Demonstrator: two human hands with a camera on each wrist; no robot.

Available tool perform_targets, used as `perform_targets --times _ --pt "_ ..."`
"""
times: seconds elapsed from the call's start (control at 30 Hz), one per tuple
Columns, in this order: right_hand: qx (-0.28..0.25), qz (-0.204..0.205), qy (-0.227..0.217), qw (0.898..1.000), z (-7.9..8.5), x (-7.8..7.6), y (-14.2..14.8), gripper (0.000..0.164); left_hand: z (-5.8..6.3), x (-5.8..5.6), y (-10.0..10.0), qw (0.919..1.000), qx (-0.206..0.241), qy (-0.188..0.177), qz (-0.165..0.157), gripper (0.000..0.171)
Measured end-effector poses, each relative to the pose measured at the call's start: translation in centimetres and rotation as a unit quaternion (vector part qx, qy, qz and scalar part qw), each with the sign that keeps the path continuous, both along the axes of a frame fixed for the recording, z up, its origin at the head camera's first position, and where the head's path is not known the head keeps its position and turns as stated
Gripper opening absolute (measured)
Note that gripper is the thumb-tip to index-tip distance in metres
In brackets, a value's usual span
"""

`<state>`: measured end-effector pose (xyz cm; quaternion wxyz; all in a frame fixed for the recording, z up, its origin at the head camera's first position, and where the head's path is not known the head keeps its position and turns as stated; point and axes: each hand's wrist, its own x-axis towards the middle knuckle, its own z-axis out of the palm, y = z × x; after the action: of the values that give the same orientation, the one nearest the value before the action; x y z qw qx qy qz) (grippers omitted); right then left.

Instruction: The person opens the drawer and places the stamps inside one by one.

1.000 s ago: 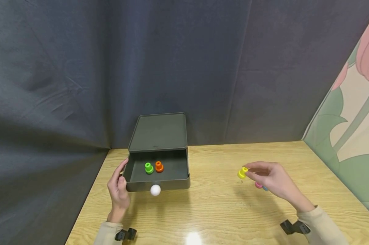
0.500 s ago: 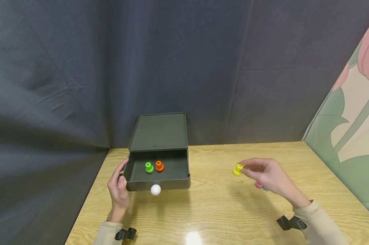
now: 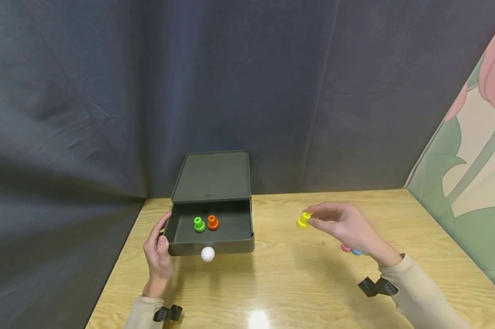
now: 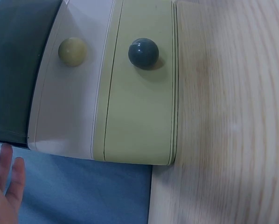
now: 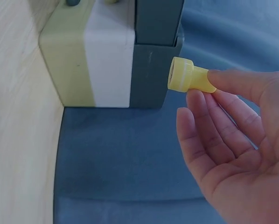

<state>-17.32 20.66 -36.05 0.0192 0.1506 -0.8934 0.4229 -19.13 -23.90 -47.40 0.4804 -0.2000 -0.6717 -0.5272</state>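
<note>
My right hand [image 3: 346,226] pinches a small yellow plastic peg [image 3: 302,220] between thumb and fingertips above the table. The peg has a wide round base and a narrower neck; its base points away from the palm in the right wrist view. My left hand [image 3: 159,253] rests against the left side of a pulled-out dark drawer [image 3: 231,246], fingers straight along its wall and thumb near the front corner. A green peg [image 3: 199,224] and an orange peg [image 3: 213,222] of like shape stand upright inside the drawer. A white round knob [image 3: 208,254] sits on its front.
The drawer is the top one of a cabinet [image 3: 214,176]; white and green drawers lie below it in the wrist views. A pink piece [image 3: 345,247] and a blue piece [image 3: 356,252] lie on the wooden table [image 3: 288,283], partly behind my right hand. Dark curtain [image 3: 247,91] hangs behind.
My right hand has moved left and slightly farther away with the yellow peg, toward the drawer. More of the blue piece shows now. My left hand and the drawer have stayed put.
</note>
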Motion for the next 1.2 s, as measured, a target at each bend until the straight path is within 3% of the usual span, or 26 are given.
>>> perform_targets --times 0.13,0.43,0.8,1.2 --pt "0.004 0.016 0.028 0.999 0.9 -0.3 -1.0 0.023 0.0 -0.1 0.0 1.0000 0.003 0.001 -0.002 0.049" --pt "-0.025 0.057 0.016 0.998 2.5 -1.4 -3.3 0.027 -0.1 -0.3 -0.3 1.0000 -0.004 0.008 0.003 0.047" --pt "-0.055 0.100 -0.002 0.993 2.9 -2.0 -4.7 0.025 -0.2 0.0 -0.2 0.9999 -0.011 0.006 0.009 0.047" --pt "-0.060 0.135 0.011 0.989 4.1 -3.0 -6.6 0.023 -0.3 -0.2 -0.2 0.9999 -0.009 0.006 0.010 0.046"
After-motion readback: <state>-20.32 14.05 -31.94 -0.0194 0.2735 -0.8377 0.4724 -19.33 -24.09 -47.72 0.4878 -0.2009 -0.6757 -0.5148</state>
